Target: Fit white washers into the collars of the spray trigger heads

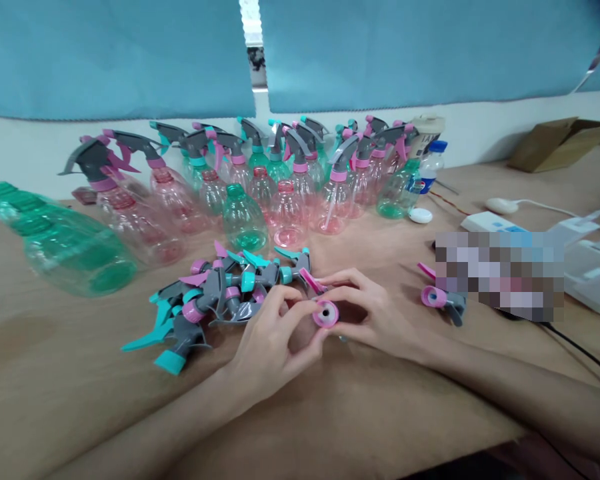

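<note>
Between my two hands is a spray nozzle head (326,314) with a pink collar, its round opening turned toward me. My left hand (275,333) pinches the collar from the left with thumb and fingers. From the other side my right hand (375,313) grips the same head, and a pink trigger shows above its fingers. Just left of my hands lies a pile of loose spray heads (213,293) in grey with teal or pink parts. One more pink-collared spray head (443,299) rests on the table to the right.
Green and pink clear bottles stand behind, including an uncapped green bottle (245,223) and an uncapped pink bottle (288,217). At the left, green bottles (75,247) lean over. A power strip (495,227), cables and a cardboard box (555,145) occupy the right.
</note>
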`<state>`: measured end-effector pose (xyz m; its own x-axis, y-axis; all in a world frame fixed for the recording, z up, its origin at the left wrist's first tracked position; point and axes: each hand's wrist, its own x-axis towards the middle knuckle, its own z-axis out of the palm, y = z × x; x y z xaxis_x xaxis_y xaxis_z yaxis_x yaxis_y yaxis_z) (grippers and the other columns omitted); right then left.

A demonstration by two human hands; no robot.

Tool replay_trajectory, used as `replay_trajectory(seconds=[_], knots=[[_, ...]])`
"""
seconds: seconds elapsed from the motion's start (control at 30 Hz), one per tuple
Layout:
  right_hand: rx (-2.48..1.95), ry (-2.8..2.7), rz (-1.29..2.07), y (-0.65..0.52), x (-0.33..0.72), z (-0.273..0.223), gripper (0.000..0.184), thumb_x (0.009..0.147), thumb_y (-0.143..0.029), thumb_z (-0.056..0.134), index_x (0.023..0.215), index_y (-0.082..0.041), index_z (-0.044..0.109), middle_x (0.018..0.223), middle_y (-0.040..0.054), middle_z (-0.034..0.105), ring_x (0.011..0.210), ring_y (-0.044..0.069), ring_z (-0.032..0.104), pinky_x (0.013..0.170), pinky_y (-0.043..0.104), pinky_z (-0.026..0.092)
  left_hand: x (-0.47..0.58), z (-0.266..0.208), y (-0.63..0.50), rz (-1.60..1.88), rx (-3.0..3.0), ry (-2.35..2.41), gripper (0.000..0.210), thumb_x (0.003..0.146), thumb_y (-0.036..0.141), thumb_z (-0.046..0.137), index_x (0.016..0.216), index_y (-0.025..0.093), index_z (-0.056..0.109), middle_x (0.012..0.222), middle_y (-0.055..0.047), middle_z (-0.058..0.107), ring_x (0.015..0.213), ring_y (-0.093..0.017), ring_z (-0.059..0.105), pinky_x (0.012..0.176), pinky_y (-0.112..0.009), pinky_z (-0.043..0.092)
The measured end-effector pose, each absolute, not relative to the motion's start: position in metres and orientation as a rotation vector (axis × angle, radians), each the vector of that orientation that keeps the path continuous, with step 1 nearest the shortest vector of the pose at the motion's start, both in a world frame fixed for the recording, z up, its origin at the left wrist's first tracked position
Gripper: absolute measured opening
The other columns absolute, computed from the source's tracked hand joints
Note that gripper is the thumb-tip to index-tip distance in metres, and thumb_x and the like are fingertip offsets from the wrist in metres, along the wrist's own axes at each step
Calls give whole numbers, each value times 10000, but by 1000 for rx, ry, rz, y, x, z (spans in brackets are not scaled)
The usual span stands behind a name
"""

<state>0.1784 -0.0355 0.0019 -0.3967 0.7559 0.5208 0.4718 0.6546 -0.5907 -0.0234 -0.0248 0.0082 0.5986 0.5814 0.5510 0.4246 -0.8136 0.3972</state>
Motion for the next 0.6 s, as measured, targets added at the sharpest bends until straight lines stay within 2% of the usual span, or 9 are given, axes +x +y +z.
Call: replay_trajectory(seconds=[0.3,0.5,0.6], knots=[[-941,-2062,418,-36,177,-4,221,820,-277,652,1032,-221,622,1143,94,566,1078,217,573,900,387,510,-29,3,-29,1070,2691,545,226,859,160,559,1085,161,561,934,-67,516,759,-148,495,615,-261,480],[-1021,-2059,311,-28,181,-5,239,818,-312,650,1041,-233,619,1184,90,571,1092,242,579,924,424,497,-27,4,-33,1175,2718,521,60,882,155,513,906,144,567,856,-55,571,737,-137,532,644,-252,498],[-1044,-2024,213,-19,179,3,238,808,-320,663,1023,-226,619,1162,83,589,1076,245,589,932,438,488,-26,1,-32,1059,2710,664,146,912,199,459,807,154,550,783,-32,585,693,-133,554,628,-248,494]])
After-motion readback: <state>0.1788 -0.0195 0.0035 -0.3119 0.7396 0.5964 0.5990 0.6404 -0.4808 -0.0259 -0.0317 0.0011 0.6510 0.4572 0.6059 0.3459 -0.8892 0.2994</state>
